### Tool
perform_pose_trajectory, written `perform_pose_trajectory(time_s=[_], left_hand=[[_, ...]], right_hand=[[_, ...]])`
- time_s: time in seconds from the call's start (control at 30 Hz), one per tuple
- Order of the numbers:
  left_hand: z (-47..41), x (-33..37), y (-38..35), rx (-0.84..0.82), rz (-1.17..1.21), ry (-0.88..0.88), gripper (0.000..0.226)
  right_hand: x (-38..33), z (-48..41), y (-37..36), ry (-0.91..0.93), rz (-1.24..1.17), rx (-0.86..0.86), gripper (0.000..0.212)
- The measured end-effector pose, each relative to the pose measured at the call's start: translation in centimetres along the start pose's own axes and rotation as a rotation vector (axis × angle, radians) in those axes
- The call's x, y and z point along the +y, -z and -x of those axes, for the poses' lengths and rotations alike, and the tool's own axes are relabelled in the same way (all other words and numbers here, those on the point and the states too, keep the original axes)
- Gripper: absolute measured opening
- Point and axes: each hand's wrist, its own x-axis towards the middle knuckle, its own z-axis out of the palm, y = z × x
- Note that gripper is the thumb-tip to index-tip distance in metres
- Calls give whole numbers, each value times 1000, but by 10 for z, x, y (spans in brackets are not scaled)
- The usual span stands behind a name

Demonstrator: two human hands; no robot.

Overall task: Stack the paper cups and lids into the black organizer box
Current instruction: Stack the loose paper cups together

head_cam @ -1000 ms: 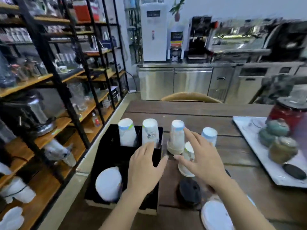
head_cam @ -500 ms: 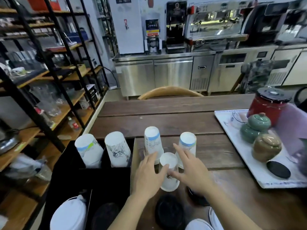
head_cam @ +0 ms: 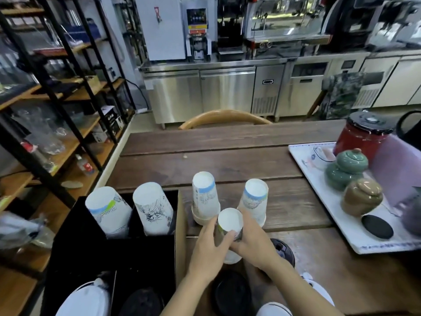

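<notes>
Inverted paper cup (head_cam: 229,221): left hand (head_cam: 208,249) and right hand (head_cam: 255,244) are clasping it; advisable lifting straight, squeezing lightly, toward black organizer box (head_cam: 145,252).

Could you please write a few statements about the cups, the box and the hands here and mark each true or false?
1. Both hands, left hand and right hand, grip one upside-down paper cup. True.
2. Two cup stacks stand in the far compartments of the black box. True.
3. The held cup is already inside the box. False: it is over the table, to the right of the box.
4. Two more upside-down cup stacks stand on the table behind the held cup. True.
5. The white tray is left of the box. False: it lies at the table's right side.
</notes>
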Motion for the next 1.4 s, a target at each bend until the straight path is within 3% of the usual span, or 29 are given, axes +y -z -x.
perform_pose_trajectory(time_s=[0.2, 0.27, 0.37, 0.53, 0.77, 0.93, 1.1, 1.23, 1.4], left_hand=[[-2, 40, 20, 42, 60, -145, 58], [-4, 65, 27, 62, 80, -226, 51], [-7, 104, 34, 70, 111, -310, 61], [-30, 144, 32, -4, 174, -457, 59], [-65, 126, 6, -165, 69, -407, 64], [-79, 90, -15, -232, -8, -273, 74], [-85, 54, -30, -339, -130, -130, 65], [-91, 35, -30, -336, -128, -19, 45], [-92, 28, -28, -334, 71, 92, 68]], right_hand=[[-41, -2, 35, 112, 17, 103, 44], [-60, -3, 55, 142, 78, 152, 54], [-81, -7, 83, 228, 232, 341, 78], [-89, -21, 119, 414, 303, 605, 54], [-35, -37, 118, 191, 291, 481, 76], [-3, -37, 96, 33, 246, 318, 61], [25, -38, 73, -84, 347, 112, 53], [29, -39, 65, -96, 253, 38, 81], [49, -40, 56, -253, -221, 161, 117]])
